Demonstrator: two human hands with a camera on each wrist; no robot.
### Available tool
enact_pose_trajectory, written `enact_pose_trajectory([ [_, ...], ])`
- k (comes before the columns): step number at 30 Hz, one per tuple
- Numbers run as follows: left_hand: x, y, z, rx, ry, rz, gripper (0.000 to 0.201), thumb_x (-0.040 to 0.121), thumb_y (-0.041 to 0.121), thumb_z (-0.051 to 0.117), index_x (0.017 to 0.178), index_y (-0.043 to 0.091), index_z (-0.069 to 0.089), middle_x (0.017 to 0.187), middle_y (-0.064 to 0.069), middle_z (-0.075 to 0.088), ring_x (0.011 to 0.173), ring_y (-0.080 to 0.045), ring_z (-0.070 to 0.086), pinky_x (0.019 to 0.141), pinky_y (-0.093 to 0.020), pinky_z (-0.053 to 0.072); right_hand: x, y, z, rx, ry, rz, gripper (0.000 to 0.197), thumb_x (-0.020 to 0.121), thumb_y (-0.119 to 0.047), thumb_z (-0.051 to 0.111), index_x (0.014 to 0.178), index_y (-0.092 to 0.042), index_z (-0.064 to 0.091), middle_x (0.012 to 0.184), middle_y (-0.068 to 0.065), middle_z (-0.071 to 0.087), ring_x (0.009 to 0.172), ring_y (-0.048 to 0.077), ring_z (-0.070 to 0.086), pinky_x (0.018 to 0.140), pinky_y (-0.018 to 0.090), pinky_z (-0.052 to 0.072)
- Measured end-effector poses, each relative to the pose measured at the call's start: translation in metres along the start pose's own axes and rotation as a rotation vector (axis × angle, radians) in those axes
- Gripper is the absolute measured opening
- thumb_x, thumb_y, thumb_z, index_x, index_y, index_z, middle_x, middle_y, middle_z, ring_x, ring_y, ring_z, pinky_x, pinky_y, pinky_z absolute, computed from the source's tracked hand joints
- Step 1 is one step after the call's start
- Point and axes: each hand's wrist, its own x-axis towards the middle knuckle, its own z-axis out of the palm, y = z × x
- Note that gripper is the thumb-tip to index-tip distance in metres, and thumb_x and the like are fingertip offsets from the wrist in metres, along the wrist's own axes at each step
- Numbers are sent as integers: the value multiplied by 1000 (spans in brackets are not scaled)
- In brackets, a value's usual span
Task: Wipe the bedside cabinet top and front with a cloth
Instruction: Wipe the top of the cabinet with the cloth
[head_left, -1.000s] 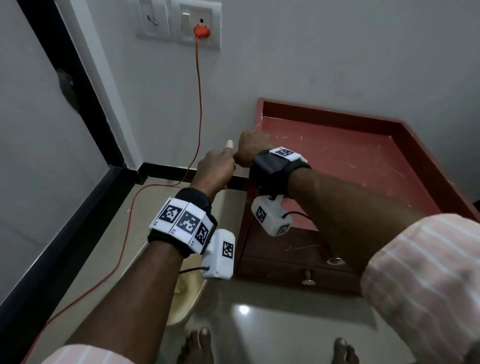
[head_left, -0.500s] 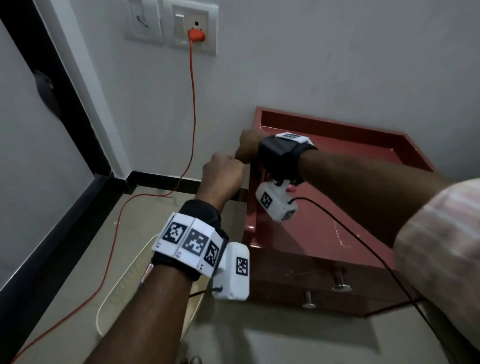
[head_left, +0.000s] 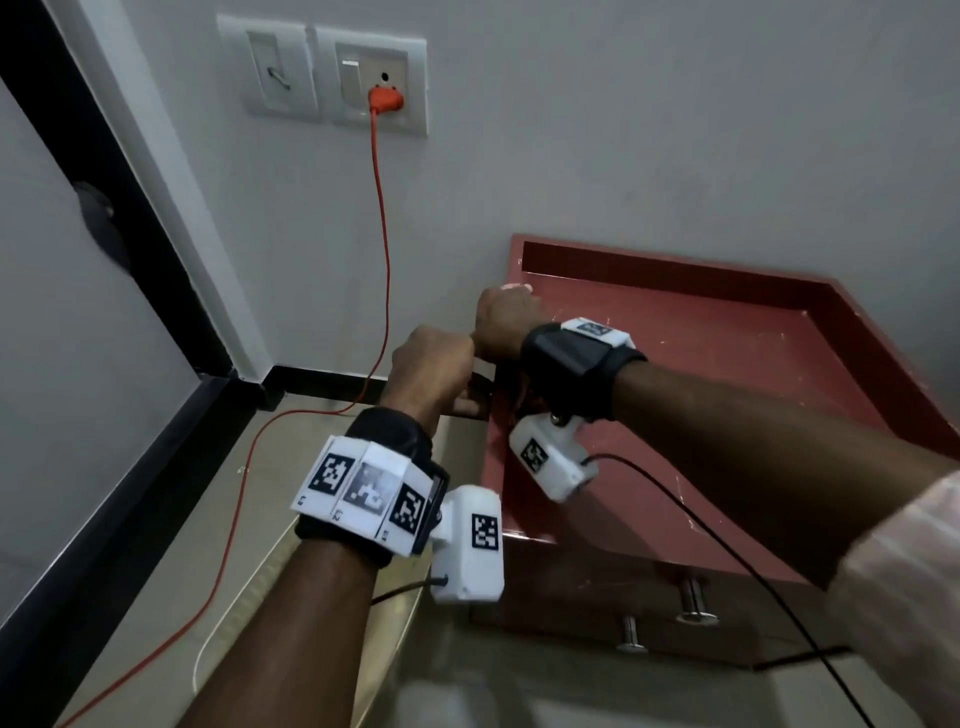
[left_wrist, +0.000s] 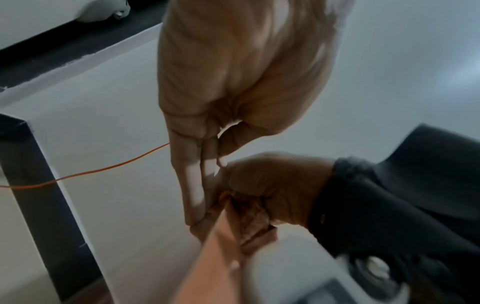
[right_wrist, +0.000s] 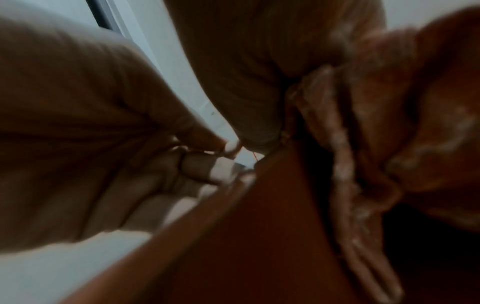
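Near to far. Cabinet front (head_left: 587, 592), nearest: two metal knobs (head_left: 693, 603), no hand or cloth on it; judged still to be wiped.

One bedside cabinet (head_left: 727, 395), red, with a raised rim; its top carries pale flecks, and how much of it is already wiped cannot be read.

Two hands meet at the top's left edge. The right hand (head_left: 506, 322) is clenched round the one cloth (right_wrist: 428, 102), orange and bunched, held at that edge. The left hand (head_left: 431, 364) lies just left of it, fingertips (left_wrist: 193, 197) meeting the right hand; whether they pinch the cloth cannot be told. The work is judged to be at the top's left edge.

Far wall: two switch plates (head_left: 283, 73) and one orange plug (head_left: 385, 98), with one orange cable (head_left: 383, 249) running down to the floor.
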Motion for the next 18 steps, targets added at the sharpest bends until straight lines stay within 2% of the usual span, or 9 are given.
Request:
enact_pose_trajectory([
  [3, 0, 5, 4, -4, -14, -23, 13, 99, 5, 37, 96, -2, 48, 92, -30, 69, 75, -39, 72, 69, -45, 62, 19, 4, -10, 77, 34, 12, 28, 81, -9, 57, 108, -3, 63, 116, 17, 64, 109, 34, 59, 82, 29, 44],
  [5, 0, 8, 6, 5, -20, -24, 21, 100, 8, 38, 85, -2, 48, 88, -31, 68, 74, -39, 71, 72, -49, 62, 27, 5, -13, 81, 72, -2, 27, 83, -11, 58, 108, -2, 62, 117, 19, 63, 112, 37, 58, 90, 33, 45],
  [7, 1, 9, 6, 25, -27, -25, 27, 103, 16, 38, 84, 0, 48, 89, -31, 68, 75, -39, 71, 74, -50, 62, 29, 5, -11, 67, 108, -19, 27, 86, -14, 57, 110, -3, 63, 121, 19, 62, 115, 37, 57, 96, 34, 45],
  [9, 0, 9, 6, 50, -55, -50, 32, 106, 27, 36, 100, -2, 48, 96, -28, 68, 81, -39, 71, 75, -51, 61, 24, 7, -7, 36, 147, -35, 26, 89, -18, 57, 110, -4, 64, 121, 17, 61, 114, 33, 57, 90, 33, 47],
  [11, 2, 9, 6, 111, -70, -57, 34, 106, 31, 36, 122, 4, 47, 108, -22, 65, 91, -36, 70, 77, -50, 61, 23, 10, 2, -1, 159, -57, 26, 91, -21, 54, 110, -6, 65, 119, 16, 60, 112, 31, 58, 87, 32, 47],
  [13, 4, 11, 7, 207, -45, -48, 36, 105, 30, 38, 129, 5, 49, 113, -18, 64, 97, -35, 70, 84, -49, 60, 23, 12, 12, -12, 163, -97, 26, 93, -18, 50, 110, -5, 64, 119, 17, 60, 112, 32, 57, 88, 33, 46],
  [15, 6, 13, 10, 247, -55, 16, 28, 103, 26, 41, 115, 6, 56, 108, -14, 64, 101, -33, 68, 87, -46, 58, 28, 10, 13, 13, 153, -62, 27, 95, -15, 48, 113, -2, 63, 123, 19, 58, 115, 32, 55, 90, 34, 45],
  [17, 5, 19, 16, 296, -92, 83, 18, 97, 19, 47, 92, 8, 60, 92, -11, 64, 98, -31, 66, 82, -37, 54, 45, 14, 7, 64, 115, -28, 27, 93, -18, 53, 112, -2, 63, 124, 20, 57, 114, 34, 56, 88, 33, 47],
  [18, 1, 21, 20, 358, -135, 115, 18, 92, 18, 49, 90, 8, 63, 90, -13, 65, 97, -33, 65, 82, -36, 52, 55, 16, 3, 95, 99, -23, 26, 90, -20, 56, 109, -3, 63, 122, 19, 59, 111, 34, 58, 85, 32, 47],
])
